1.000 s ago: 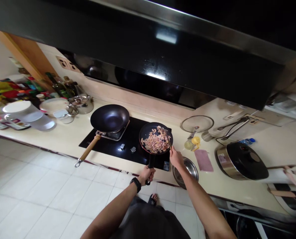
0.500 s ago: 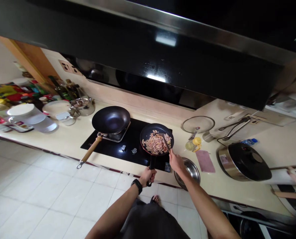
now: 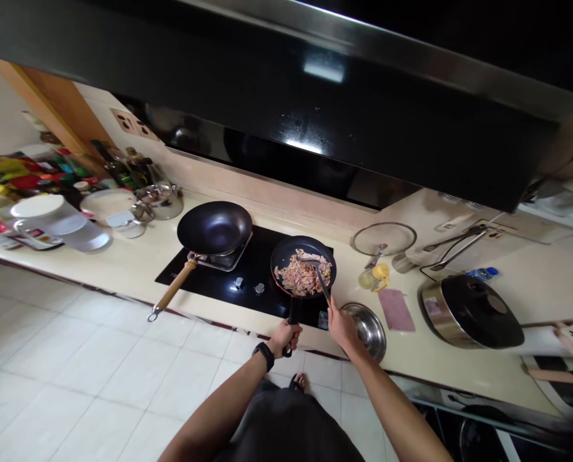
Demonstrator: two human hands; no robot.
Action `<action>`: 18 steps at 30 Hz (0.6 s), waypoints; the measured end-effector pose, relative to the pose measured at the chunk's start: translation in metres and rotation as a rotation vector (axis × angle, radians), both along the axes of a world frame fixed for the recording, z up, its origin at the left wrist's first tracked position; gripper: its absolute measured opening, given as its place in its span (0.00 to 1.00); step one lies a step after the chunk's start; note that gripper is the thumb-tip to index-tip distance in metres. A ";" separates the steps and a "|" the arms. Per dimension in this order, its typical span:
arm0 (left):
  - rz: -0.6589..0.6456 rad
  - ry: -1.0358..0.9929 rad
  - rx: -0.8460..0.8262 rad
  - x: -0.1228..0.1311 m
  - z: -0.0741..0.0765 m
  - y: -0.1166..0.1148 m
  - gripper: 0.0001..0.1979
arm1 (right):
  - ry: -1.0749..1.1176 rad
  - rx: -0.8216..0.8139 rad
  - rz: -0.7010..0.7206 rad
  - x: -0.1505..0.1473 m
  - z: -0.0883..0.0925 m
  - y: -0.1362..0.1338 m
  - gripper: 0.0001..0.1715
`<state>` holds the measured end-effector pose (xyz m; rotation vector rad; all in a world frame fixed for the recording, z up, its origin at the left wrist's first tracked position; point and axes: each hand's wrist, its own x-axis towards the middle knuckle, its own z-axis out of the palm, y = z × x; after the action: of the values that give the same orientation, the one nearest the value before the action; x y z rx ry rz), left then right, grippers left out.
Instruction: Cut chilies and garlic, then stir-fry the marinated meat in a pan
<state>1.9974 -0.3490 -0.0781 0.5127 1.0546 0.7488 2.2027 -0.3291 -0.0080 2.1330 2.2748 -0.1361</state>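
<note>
Gripping skillet handle (image 3: 292,317) past counter edge (image 3: 209,320), spatula (image 3: 322,282) in right hand (image 3: 342,330)

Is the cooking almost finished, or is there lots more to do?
Already done: the chopped food is in the frying pan, though I can't tell if it's cooked. In hand: the left hand grips the pan's handle while the right hand works a metal spatula in the food. Left: the wok sits untouched on the other burner.
</note>
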 end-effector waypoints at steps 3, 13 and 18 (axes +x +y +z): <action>0.015 -0.003 0.014 0.000 -0.001 0.000 0.14 | -0.023 -0.009 0.035 0.000 0.007 0.003 0.30; -0.002 -0.006 0.022 0.000 -0.001 0.000 0.17 | -0.037 -0.058 0.029 -0.006 0.013 0.018 0.31; 0.000 -0.001 0.011 0.001 -0.001 0.000 0.16 | -0.004 -0.003 0.056 0.017 0.014 0.006 0.30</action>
<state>1.9980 -0.3486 -0.0792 0.5220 1.0500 0.7556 2.2195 -0.3229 0.0064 2.0643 2.3272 -0.1343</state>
